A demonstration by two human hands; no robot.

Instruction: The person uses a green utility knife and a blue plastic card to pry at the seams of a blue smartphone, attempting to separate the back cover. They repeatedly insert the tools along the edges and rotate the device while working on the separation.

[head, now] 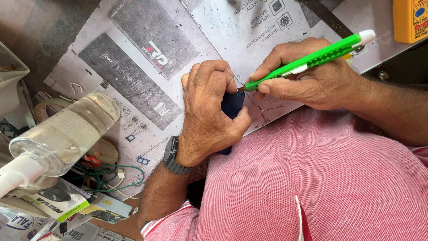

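The left hand (209,118) clamps a small dark-blue flat part (232,105) against the cardboard (133,76) on the desk. It looks thin, stiff and light; pin it by its edges. The right hand (307,78) grips a green knife (307,60), tip touching the part's upper edge.

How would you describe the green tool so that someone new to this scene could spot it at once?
Start at the flattened printed cardboard covering the bench. Over its near edge, the right hand grips a slim utility knife, tip beside the left hand. It alone is bright green, white-capped.
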